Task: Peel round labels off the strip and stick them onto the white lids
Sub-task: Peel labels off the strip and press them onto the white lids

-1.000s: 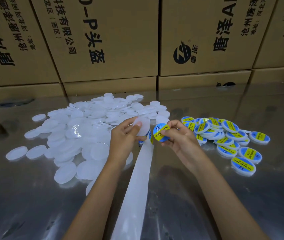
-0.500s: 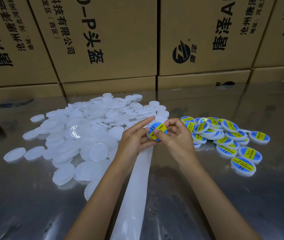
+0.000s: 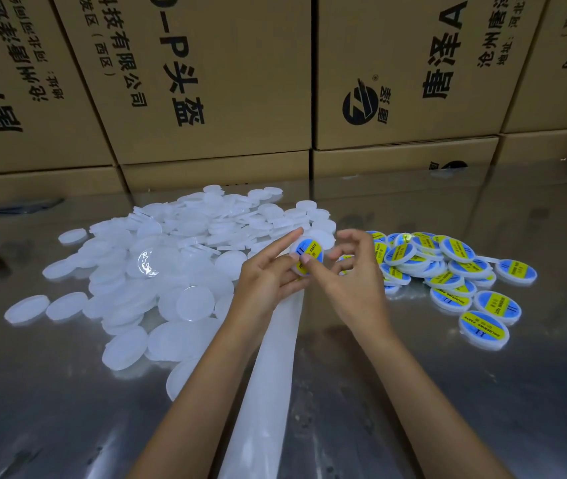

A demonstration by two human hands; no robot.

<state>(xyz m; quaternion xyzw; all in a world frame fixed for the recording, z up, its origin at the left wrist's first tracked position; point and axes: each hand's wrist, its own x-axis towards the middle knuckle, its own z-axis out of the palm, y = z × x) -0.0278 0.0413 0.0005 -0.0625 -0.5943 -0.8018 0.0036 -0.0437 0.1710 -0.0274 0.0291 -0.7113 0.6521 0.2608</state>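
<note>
Labelled lid (image 3: 307, 254) sits pinched in left hand (image 3: 268, 275); right hand (image 3: 351, 271) thumb presses its label edge; bare steel table (image 3: 482, 392) lies nearer.

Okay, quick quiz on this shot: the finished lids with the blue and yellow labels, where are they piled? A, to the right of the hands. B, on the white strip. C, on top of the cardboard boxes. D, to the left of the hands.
A: the labelled lids lie in a heap on the table right of the right hand, while the plain white lids lie on the left.
</note>
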